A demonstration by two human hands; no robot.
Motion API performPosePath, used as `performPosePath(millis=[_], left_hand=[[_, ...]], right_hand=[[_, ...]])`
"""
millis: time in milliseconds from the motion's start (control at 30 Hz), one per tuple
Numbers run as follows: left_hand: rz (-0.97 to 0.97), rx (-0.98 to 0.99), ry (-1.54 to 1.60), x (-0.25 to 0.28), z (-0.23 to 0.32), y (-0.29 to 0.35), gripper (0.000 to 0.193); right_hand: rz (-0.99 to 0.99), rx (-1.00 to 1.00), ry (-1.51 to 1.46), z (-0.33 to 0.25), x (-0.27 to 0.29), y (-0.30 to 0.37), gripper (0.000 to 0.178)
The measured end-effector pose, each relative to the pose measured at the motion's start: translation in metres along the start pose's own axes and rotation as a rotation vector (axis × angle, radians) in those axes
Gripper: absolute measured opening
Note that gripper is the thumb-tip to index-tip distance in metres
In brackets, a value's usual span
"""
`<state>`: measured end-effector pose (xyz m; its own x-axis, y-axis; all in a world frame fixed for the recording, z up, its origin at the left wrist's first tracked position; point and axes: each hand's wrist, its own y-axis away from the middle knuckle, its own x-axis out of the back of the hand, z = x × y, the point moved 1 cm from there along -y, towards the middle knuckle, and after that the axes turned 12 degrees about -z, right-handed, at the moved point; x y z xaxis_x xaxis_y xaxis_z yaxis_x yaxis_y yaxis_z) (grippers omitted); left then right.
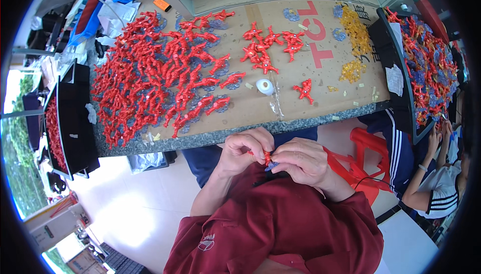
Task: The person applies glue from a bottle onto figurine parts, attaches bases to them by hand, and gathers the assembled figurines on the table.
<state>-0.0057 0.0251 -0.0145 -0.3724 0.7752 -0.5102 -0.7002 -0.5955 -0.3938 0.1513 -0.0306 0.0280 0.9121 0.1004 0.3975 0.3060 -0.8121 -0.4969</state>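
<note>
A small red plastic figure with a translucent blue piece at its lower end is pinched between my two hands, just past the table's near edge. My left hand grips its red part with thumb and forefinger. From the other side, my right hand closes on it near the blue piece. My fingers cover much of it. Beyond them on the cardboard sheet lie a lone red figure, a small cluster of red figures and a white round-topped bottle.
A broad mass of red figures with blue pieces covers the table's left half. Yellow translucent pieces lie far right. Black bins with red parts stand left and right. At right are a red stool and another person's arm.
</note>
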Motion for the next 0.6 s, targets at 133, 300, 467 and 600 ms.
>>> performPosePath(millis=[133,300,467,600], left_hand=[[0.032,0.026,-0.095,0.002,0.013,0.004,0.008],[0.304,0.162,-1.296,-0.009,0.046,-0.02,0.022],[0.282,0.133,-1.89,0.001,0.035,-0.036,0.025],[0.28,0.159,-1.979,0.001,0.034,-0.045,0.03]], right_hand=[[-0.037,-0.057,-0.038,0.005,0.0,-0.003,0.029],[0.078,-0.287,0.074,0.015,0.016,-0.01,0.032],[0.204,-0.335,0.55,0.033,0.024,-0.037,0.033],[0.122,-0.301,0.717,0.052,0.014,-0.05,0.035]])
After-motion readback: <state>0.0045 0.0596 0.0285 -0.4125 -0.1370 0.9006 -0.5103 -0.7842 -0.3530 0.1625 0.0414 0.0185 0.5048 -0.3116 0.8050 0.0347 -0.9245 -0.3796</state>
